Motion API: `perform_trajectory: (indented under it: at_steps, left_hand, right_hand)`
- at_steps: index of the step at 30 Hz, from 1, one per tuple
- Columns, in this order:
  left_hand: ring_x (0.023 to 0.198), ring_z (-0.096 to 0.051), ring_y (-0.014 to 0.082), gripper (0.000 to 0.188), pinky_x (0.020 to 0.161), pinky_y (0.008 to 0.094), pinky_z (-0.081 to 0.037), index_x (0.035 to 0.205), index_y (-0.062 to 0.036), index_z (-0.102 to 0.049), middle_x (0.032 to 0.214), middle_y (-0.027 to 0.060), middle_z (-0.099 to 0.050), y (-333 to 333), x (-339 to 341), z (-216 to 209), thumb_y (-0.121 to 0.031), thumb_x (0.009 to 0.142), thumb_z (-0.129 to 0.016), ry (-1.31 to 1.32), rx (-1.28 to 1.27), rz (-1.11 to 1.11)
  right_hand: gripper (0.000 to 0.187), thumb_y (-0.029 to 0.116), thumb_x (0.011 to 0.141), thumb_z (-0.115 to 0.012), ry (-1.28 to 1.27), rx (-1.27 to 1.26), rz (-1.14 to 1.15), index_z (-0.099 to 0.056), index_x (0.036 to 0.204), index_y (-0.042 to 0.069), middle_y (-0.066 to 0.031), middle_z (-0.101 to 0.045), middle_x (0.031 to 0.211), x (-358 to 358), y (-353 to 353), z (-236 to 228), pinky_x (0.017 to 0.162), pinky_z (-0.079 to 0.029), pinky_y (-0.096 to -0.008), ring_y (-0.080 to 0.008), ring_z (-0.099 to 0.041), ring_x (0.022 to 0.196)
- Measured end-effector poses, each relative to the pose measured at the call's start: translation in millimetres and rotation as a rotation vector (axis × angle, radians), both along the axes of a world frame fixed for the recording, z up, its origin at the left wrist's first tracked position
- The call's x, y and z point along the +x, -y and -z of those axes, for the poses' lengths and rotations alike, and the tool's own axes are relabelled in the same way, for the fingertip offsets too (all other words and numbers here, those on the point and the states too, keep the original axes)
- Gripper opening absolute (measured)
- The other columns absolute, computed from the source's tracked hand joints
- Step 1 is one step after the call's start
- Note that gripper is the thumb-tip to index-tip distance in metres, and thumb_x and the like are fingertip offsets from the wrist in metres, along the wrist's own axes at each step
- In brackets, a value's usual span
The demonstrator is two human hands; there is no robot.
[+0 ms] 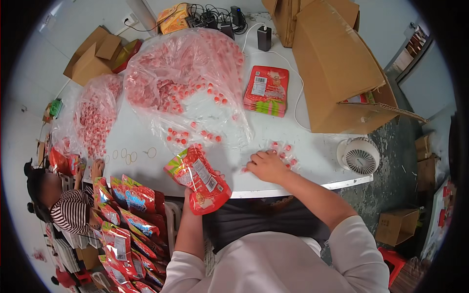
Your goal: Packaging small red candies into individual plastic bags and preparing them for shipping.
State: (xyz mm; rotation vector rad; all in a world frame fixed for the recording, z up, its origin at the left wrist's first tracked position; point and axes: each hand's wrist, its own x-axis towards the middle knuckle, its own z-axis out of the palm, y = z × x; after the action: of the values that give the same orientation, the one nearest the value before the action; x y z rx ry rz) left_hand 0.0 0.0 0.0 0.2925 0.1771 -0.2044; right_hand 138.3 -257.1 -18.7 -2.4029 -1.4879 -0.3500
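My left hand (188, 193), mostly hidden behind a red pouch (201, 178), grips that pouch near the table's front edge. The pouch is tilted, green at one end, with a pale printed label facing up. To its right, my right hand (267, 166) lies palm down on the white table, fingers stretched to the left over a small group of wrapped red candies (288, 155). More loose wrapped candies (181, 136) lie beyond the pouch, next to a large clear bag of candies (166, 68) with its opening toward me.
Flat red pouches (266, 90) are stacked beyond my right hand. A cardboard box (337, 68) and a white fan (360, 157) stand at the right. Filled pouches (129, 229) crowd the lower left. Another person (73, 210) works at the left, beside a second candy bag (95, 117).
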Motion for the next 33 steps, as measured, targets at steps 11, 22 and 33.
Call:
perform_trajectory:
  at_steps: [11, 22, 33]
  left_hand:
    - [0.11, -0.063, 0.0329, 0.093, 0.094, 0.0404, -0.05, 0.132, 0.0025, -0.046, 0.121, 0.0179, -0.063, 43.3, 34.8, -82.2, -0.032, 0.059, -0.091, 0.052, 1.499, 0.108]
    - [0.113, -0.056, 0.0385, 0.091, 0.094, 0.0446, -0.048, 0.131, -0.0005, -0.046, 0.12, 0.0205, -0.058, 141.8, 62.2, -68.9, -0.029, 0.058, -0.092, 0.195, 2.106, -0.049]
    - [0.113, -0.055, 0.0383, 0.089, 0.093, 0.0454, -0.048, 0.129, -0.0013, -0.046, 0.12, 0.0199, -0.057, 149.7, 63.9, -66.3, -0.029, 0.058, -0.091, 0.219, 2.135, -0.063]
  right_hand:
    - [0.013, 0.014, 0.083, -0.062, -0.961, 1.059, 0.505, -0.059, 0.073, 0.007, -0.0031, -0.056, 0.067, 58.2, 24.3, -51.3, 0.046, -0.044, -0.0306, -0.0122, -0.054, 0.056]
    - [0.02, 0.02, 0.085, -0.054, -1.594, 1.782, 0.353, -0.051, 0.072, 0.006, -0.007, -0.053, 0.066, 39.9, 34.6, -114.6, 0.063, -0.053, -0.036, -0.0206, -0.057, 0.066]
    - [0.016, 0.005, 0.08, -0.049, -1.451, 1.65, 0.354, -0.061, 0.079, -0.005, -0.0229, -0.065, 0.11, 28.3, 44.1, -98.7, 0.081, -0.057, -0.0404, -0.0279, -0.067, 0.096]
